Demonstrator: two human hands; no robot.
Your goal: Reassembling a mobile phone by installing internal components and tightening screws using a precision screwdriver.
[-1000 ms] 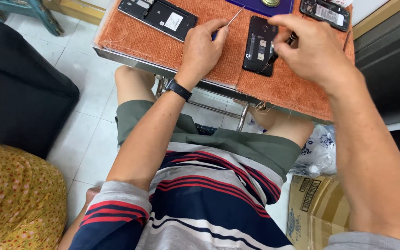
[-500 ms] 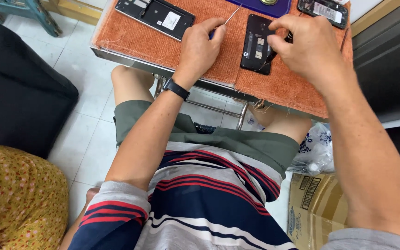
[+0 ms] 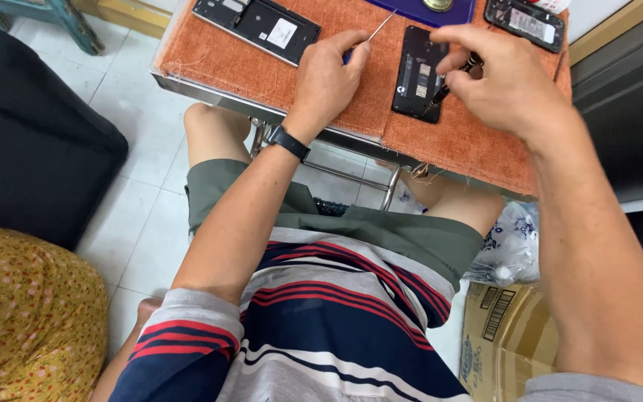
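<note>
Orange burlap mat (image 3: 262, 63), black phone (image 3: 420, 73), navy/red/white striped shirt (image 3: 321, 327), olive shorts (image 3: 262, 197)

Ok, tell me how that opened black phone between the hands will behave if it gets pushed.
The opened phone lies flat on coarse orange cloth, so it would probably drag rather than slide freely. It looks thin and rigid, unlikely to roll or tip. Its exposed insides seem fragile, near the tool in the right hand.
</note>
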